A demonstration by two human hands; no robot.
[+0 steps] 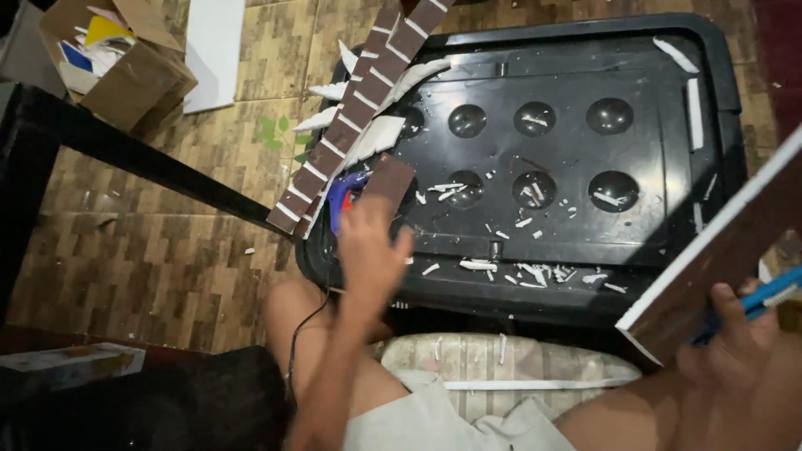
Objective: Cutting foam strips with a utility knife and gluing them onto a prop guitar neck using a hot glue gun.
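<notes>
Reaching away from the body, the left hand [368,242] stretches up the middle of the view with its forearm rising from the near edge. Its fingers are spread and blurred, and their tips meet a small brown piece [389,179] that stands at the near left corner of a black tray [710,108]; whether they grip it I cannot tell. Just left of that piece lies a blue tool [341,200], partly hidden by the fingers. A long brown strip [355,113] crossed by white lines leans from the far edge down to the tray's left side, with white shards [380,138] under it.

At the near right, the right hand [739,363] is curled shut around a blue handle [769,296] and the near end of a brown board [718,250] with a white edge, which tilts up towards the far right.

White scraps [526,271] litter the tray and its round hollows. A cardboard box [125,63] sits on the floor at the far left.
</notes>
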